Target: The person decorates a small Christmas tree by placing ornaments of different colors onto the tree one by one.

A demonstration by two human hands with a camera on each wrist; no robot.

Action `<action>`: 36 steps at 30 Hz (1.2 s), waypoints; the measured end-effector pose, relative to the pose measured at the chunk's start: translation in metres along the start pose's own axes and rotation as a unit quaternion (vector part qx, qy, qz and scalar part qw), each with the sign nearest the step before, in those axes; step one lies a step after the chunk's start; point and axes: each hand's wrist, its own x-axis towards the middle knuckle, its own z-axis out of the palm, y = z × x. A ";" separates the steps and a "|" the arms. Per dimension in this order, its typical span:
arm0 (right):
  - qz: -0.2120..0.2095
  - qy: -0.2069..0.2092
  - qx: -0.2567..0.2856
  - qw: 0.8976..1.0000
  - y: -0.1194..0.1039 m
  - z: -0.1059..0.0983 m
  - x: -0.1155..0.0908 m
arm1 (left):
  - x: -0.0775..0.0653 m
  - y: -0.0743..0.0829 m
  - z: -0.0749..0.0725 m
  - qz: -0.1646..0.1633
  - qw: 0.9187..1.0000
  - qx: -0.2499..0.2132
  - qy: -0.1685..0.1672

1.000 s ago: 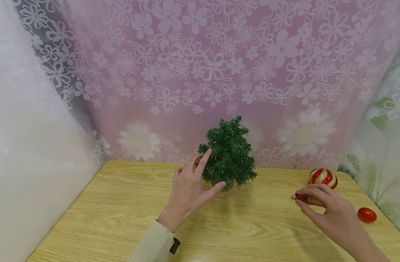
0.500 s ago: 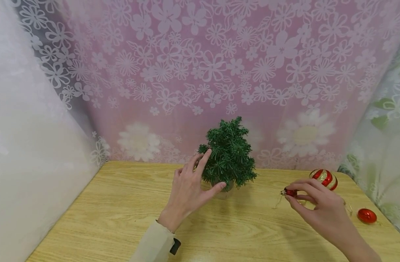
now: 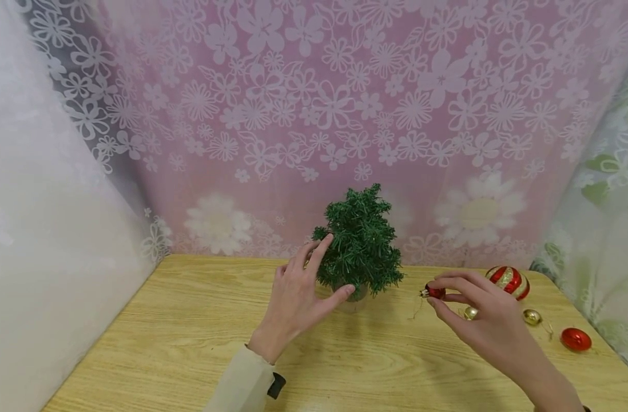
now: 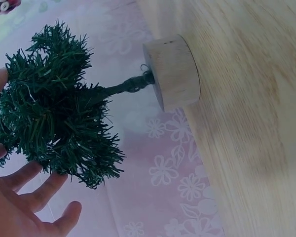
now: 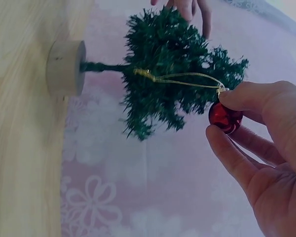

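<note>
Head view: a small green tree (image 3: 362,240) stands upright on the desk (image 3: 180,326). The left hand (image 3: 293,294), nearer, spreads at its left side; the right hand (image 3: 491,315), off to its right, pinches a red bauble (image 3: 437,292), cap toward the tree.

Left wrist: spread fingers meet branches above a wooden base (image 4: 176,74).

Right wrist: a gold loop (image 5: 187,84) dangles from the bauble.

Left fingers (image 3: 318,255) spread, right fingers (image 3: 456,284) pinched
</note>
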 end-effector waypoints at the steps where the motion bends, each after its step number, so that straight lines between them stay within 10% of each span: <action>1: -0.005 0.003 0.003 1.000 -0.001 0.001 0.002 | 0.000 0.000 0.000 0.000 1.000 0.001 0.001; 11: -0.032 -0.004 0.039 0.999 -0.012 0.008 0.016 | -0.001 0.007 -0.002 -0.009 0.999 -0.005 0.032; 18: -0.047 -0.004 0.043 0.998 -0.018 0.011 0.019 | -0.010 0.024 -0.007 0.031 0.989 -0.099 0.104; 23: -0.055 -0.012 0.045 0.997 -0.022 0.013 0.017 | -0.020 0.036 -0.006 0.064 0.961 -0.263 0.065; 28: -0.066 -0.019 0.050 0.996 -0.025 0.016 0.014 | -0.027 0.042 -0.002 -0.020 0.917 -0.398 -0.016; 32: -0.064 -0.036 0.070 0.995 -0.026 0.020 0.010 | -0.029 0.043 0.000 -0.091 0.886 -0.445 -0.094; 36: -0.067 -0.042 0.089 0.993 -0.027 0.025 0.006 | -0.030 0.043 0.003 -0.111 0.876 -0.444 -0.150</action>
